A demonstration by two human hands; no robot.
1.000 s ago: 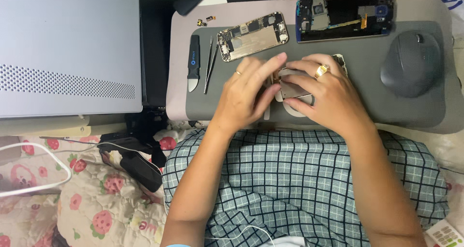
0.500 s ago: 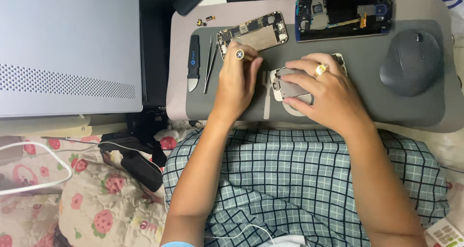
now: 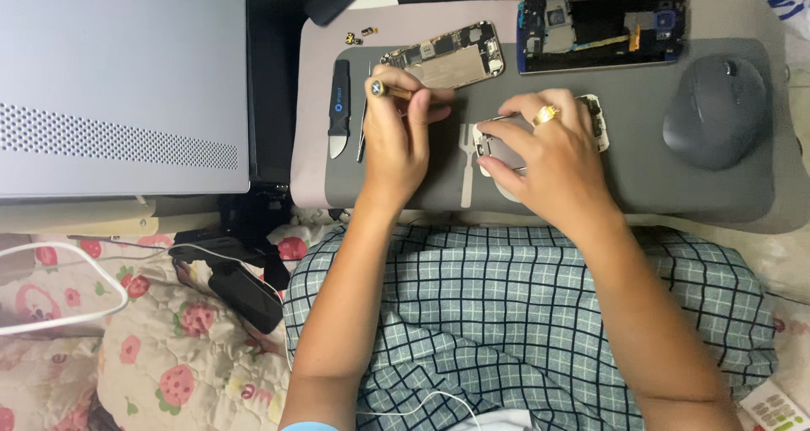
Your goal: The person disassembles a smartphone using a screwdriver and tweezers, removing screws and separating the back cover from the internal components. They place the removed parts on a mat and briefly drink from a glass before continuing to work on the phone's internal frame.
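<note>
My left hand [image 3: 405, 131] grips a small screwdriver [image 3: 384, 89] with a wooden-coloured shaft and a dark round cap, held level above the grey work mat [image 3: 641, 186]. My right hand [image 3: 544, 157], with a gold ring, presses down on a small opened phone [image 3: 591, 114] whose grey and white parts show between the fingers. A grey fork-shaped pry tool [image 3: 467, 165] lies on the mat between the two hands.
An opened phone with bare boards [image 3: 447, 55] and a dark blue phone frame [image 3: 599, 26] lie at the mat's far edge. A black-handled spudger [image 3: 338, 110], tweezers [image 3: 363, 127], tiny screws [image 3: 359, 35] and a grey mouse [image 3: 715, 110] are around. A grey computer case [image 3: 118, 76] stands left.
My left hand left the small phone, moved left and up, and now holds the screwdriver. The pry tool became visible. My right hand stayed on the phone.
</note>
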